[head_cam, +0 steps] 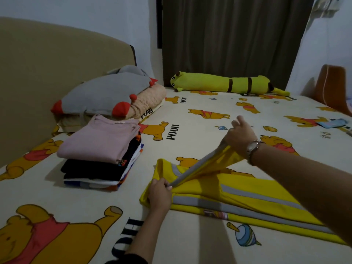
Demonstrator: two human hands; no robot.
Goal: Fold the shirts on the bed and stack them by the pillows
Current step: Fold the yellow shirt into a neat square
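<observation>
Yellow shirt [238,193] lies lengthwise left-to-right, both hands pinching its left end.

Open sheet [200,130] between folded stack [101,151] and yellow shirt [238,193]; pillows [106,96] behind stack.

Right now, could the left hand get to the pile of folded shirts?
Probably yes: the pile lies just beyond the left hand with only bare sheet between, but that hand is pinching the yellow shirt and must release first.
</observation>
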